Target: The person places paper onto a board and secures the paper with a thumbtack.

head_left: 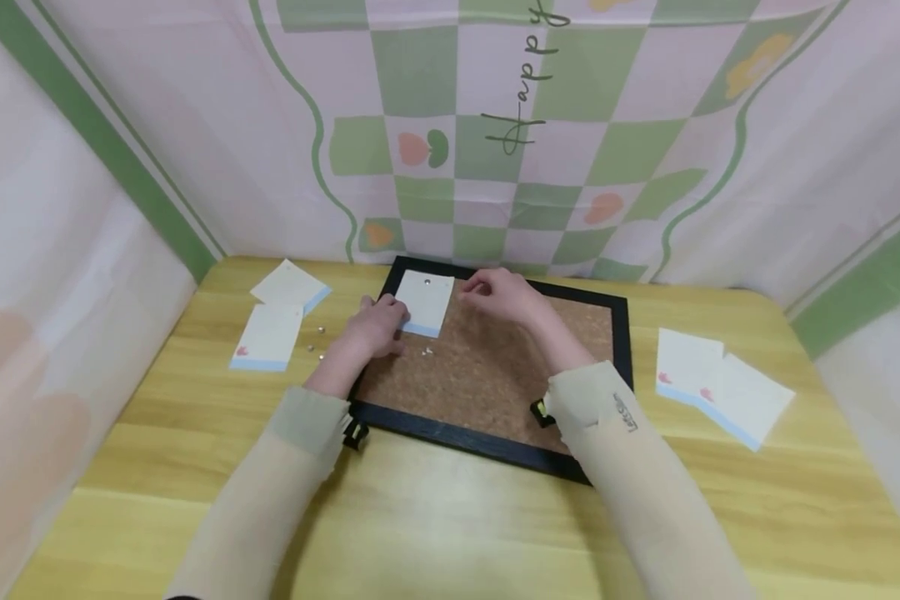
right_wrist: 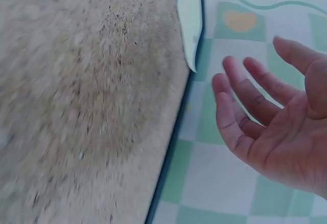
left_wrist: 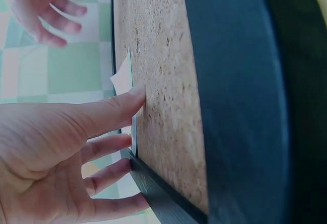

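Note:
A white note card [head_left: 429, 298] with a blue bottom edge lies at the upper left of a black-framed cork board [head_left: 480, 379]. A small silver pushpin [head_left: 427, 282] sits near the card's top. My left hand [head_left: 375, 327] rests at the card's lower left; in the left wrist view its thumb [left_wrist: 125, 106] touches the card's edge and its other fingers lie nearly straight by the frame. Just right of the card, my right hand [head_left: 504, 296] hovers above the cork. Its fingers [right_wrist: 250, 89] are loosely bent, with nothing visible between them in the right wrist view.
Two cards [head_left: 270, 333] lie left of the board, beside several small silver pins [head_left: 321, 331]. Another pair of cards [head_left: 690, 362] overlaps on the right. Tiny shiny bits [head_left: 427, 352] lie on the cork below the pinned card. A patterned curtain [head_left: 487, 192] hangs behind the table.

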